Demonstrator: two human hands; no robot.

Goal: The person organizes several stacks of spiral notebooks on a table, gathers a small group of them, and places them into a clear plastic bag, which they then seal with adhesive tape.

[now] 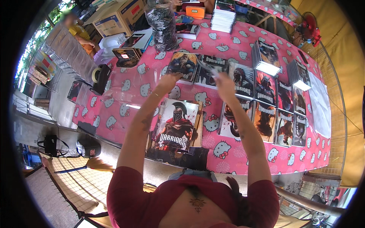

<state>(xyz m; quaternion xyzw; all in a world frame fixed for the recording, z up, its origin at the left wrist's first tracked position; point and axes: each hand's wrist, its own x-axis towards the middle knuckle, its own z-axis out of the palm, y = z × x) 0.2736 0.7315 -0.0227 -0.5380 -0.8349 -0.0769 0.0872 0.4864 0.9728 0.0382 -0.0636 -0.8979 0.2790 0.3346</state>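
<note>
My left hand [170, 80] is at the lower left corner of a spiral notebook [183, 65] with a dark blue and orange figure on its cover, fingers closed at its edge. To the right, my right hand [225, 85] is smeared by motion, above the lower edge of a dark-covered notebook [210, 70]. A pale, blurred streak shows at its fingertips; I cannot make out what it is. Nearest me, between my forearms, lies a small pile of notebooks topped by a helmeted warrior in a red cape [176, 127].
Rows of notebooks [265, 114] and taller stacks [266, 57] cover the right side of the pink patterned table [232, 154]. Left are a tape dispenser [100, 79], a phone [125, 57] and a plastic-wrapped dark bundle [162, 28]. Two other people are at the far side.
</note>
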